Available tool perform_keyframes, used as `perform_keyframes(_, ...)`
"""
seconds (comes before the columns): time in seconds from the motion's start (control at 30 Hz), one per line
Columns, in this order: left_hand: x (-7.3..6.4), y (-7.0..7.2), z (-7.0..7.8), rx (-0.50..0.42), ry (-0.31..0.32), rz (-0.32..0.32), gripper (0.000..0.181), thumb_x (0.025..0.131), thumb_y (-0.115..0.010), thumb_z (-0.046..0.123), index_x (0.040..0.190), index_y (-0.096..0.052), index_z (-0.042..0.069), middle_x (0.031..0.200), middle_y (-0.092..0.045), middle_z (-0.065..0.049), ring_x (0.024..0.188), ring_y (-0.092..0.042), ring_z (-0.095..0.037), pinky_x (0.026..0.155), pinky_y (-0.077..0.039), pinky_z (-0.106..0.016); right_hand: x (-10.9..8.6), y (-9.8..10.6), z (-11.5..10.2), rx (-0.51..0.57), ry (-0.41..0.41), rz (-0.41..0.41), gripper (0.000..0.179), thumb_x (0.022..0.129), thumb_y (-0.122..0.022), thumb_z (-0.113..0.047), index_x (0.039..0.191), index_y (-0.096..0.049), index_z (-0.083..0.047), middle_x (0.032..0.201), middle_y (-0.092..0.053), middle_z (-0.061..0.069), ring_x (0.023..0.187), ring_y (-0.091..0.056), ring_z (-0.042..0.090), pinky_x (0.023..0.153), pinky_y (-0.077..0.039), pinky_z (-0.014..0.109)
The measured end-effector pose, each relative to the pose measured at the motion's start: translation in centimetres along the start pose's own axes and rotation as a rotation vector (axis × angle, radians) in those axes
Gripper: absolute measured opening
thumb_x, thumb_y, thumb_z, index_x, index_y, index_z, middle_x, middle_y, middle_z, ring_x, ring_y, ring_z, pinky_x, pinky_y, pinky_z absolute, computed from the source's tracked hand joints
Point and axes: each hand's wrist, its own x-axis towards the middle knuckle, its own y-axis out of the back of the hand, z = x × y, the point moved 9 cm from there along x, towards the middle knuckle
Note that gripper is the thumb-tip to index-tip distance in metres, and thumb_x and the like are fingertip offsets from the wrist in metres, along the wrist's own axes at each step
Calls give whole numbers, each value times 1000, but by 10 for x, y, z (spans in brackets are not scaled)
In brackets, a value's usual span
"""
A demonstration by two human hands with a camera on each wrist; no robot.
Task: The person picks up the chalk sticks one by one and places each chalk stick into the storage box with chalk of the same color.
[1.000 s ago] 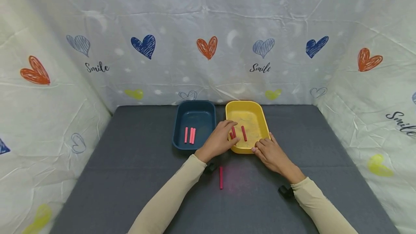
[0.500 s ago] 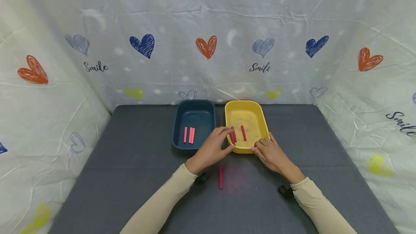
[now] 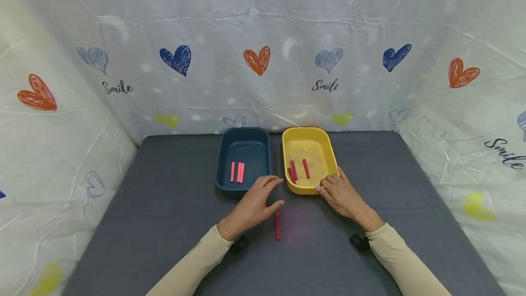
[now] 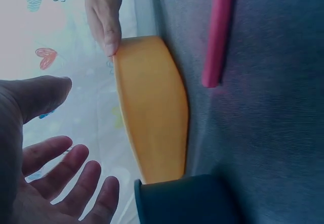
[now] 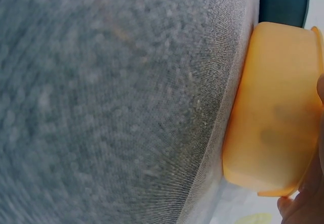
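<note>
My left hand (image 3: 252,204) is over the table just in front of the blue tray (image 3: 219,168), fingers spread and holding nothing. Close to its thumb, a dark pink, chalk-like stick (image 3: 277,227) lies on the cloth, its far end near the thumb tip; the left wrist view shows it beyond the fingers. With fingers bent over the rim and thumb against the front wall, my right hand (image 3: 345,195) grips the near right corner of the yellow tray (image 3: 306,191). Three dark pink sticks (image 3: 305,168) lie inside the yellow tray, two of them side by side.
Three lighter pink sticks (image 3: 233,172) lie in the blue tray, left of the yellow one. Both trays stand at the back of the grey cloth-covered table (image 3: 164,223), near a patterned white curtain (image 3: 287,22). A faint pink patch tints the cloth beside the loose stick.
My left hand has drawn back from over the yellow tray, toward the front left, and its fingers have spread. The right hand has stayed on the tray's corner.
</note>
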Motion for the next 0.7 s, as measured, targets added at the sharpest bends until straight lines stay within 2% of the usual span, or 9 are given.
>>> perform_keyframes(0.13, -11, 0, -4, 0, 9, 9, 61, 87, -75, 28, 141, -52, 14, 141, -51, -4, 130, -48, -21, 108, -44, -46, 0, 1, -1, 7, 1, 5, 18, 101, -54, -28, 88, -58, -16, 84, -59, 0, 90, -59, 25, 114, -25, 64)
perform_keyframes(0.37, -23, -4, -11, -33, 69, 14, 62, 85, -77, 29, 140, -53, 11, 140, -53, -6, 130, -47, -25, 109, -41, -51, 1, 0, 1, -3, -6, -5, 18, 101, -53, -28, 88, -58, -16, 84, -59, 0, 91, -59, 25, 115, -25, 64)
perform_keyframes(0.53, -29, -9, -16, -120, 123, 12, 64, 84, -78, 31, 139, -54, 9, 139, -53, -8, 130, -47, -28, 108, -41, -53, 1, -1, 1, -7, -16, -18, 19, 101, -53, -29, 88, -58, -16, 85, -59, 0, 92, -59, 25, 115, -24, 63)
perform_keyframes(0.7, -35, -19, -20, -136, 161, -55, 71, 81, -80, 36, 141, -52, 11, 140, -51, -7, 127, -46, -26, 107, -42, -52, 1, -3, 2, -9, -29, -37, 20, 102, -51, -31, 88, -58, -17, 85, -58, 0, 93, -59, 25, 116, -23, 62)
